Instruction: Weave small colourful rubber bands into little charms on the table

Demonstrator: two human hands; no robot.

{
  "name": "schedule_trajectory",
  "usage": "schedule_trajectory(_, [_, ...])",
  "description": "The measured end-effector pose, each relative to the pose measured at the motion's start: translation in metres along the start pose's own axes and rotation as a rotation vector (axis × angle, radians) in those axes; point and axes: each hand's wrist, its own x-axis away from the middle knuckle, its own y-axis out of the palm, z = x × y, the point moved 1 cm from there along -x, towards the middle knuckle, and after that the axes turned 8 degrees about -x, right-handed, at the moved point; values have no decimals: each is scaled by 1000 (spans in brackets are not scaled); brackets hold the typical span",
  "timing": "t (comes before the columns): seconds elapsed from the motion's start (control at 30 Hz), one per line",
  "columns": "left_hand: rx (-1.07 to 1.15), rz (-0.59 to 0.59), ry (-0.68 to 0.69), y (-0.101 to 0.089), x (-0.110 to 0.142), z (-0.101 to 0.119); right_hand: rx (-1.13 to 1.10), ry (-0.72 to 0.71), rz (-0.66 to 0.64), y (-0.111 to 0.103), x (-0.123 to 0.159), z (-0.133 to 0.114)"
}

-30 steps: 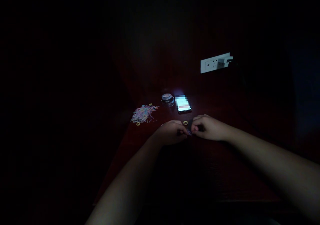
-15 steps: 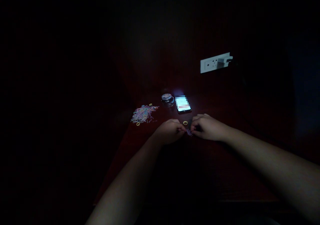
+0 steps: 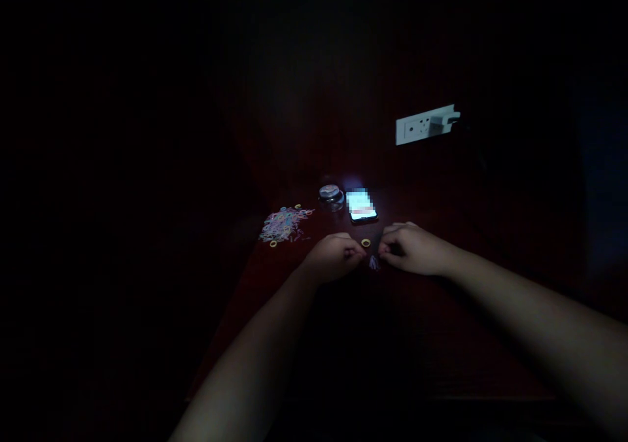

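Observation:
A little bunch of purple rubber bands (image 3: 374, 263) lies on the dark red table between my two hands. My left hand (image 3: 337, 256) rests just left of the bunch, thumb and fingers pinched together. On the other side, my right hand (image 3: 408, 248) has its fingers curled and the tips closed. Whether either pinch contains a band is too dark and small to tell. A yellow ring-shaped band (image 3: 366, 242) sits between the hands, a bit beyond the bunch. Farther left spreads a pile of mixed-colour rubber bands (image 3: 284, 225).
Behind the hands lies a phone (image 3: 361, 204) with its screen lit. A small clear jar with a lid (image 3: 330, 197) stands left of it. On the wall is a white socket panel (image 3: 426, 125) with a plug in it. The surroundings are very dark.
Both hands have drawn slightly apart from the purple bunch, which now lies untouched and looks looser. The whole view has shifted a little.

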Motion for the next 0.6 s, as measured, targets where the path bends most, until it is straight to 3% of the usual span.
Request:
schedule_trajectory(0.27, [-151,265,-575,-28,11,-62,-70,27,22,2,1,9])
schedule_trajectory(0.33, [-206,247,-756,-35,19,-80,-85,28,38,2,0,11])
schedule_trajectory(0.4, [-243,155,-915,-37,26,-95,-93,26,51,3,0,11])
schedule_trajectory(0.6, [-254,118,-989,-32,33,-114,-76,17,57,5,-1,12])
